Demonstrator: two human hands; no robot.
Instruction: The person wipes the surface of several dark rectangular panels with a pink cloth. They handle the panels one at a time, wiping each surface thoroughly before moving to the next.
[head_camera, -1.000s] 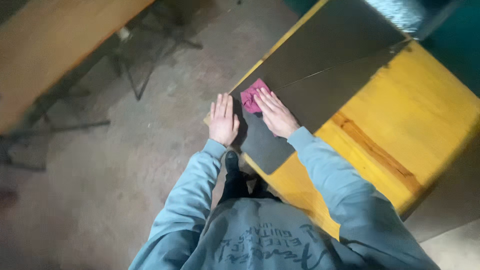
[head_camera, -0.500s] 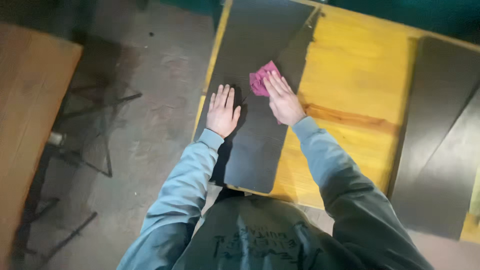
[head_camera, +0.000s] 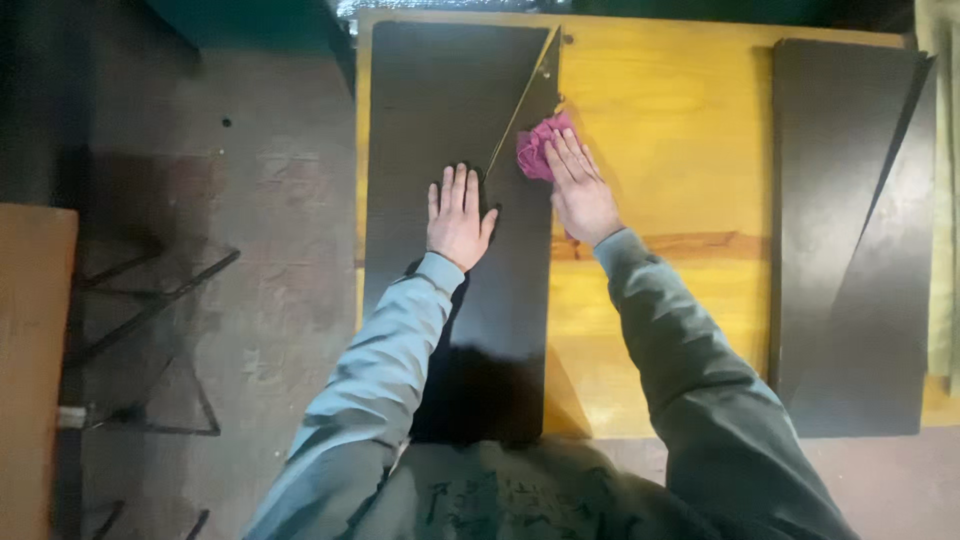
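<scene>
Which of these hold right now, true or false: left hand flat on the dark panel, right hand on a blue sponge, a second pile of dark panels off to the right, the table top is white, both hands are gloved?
1. The left hand lies flat on the dark rectangular panel. True.
2. The right hand presses a blue sponge. False: it presses a crumpled pink cloth.
3. More dark flat panels lie at the right of the table. True.
4. The table top is white. False: it is a yellow wooden table top.
5. Both hands wear gloves. False: both are bare, with grey-blue sleeves down to the wrists.
</scene>
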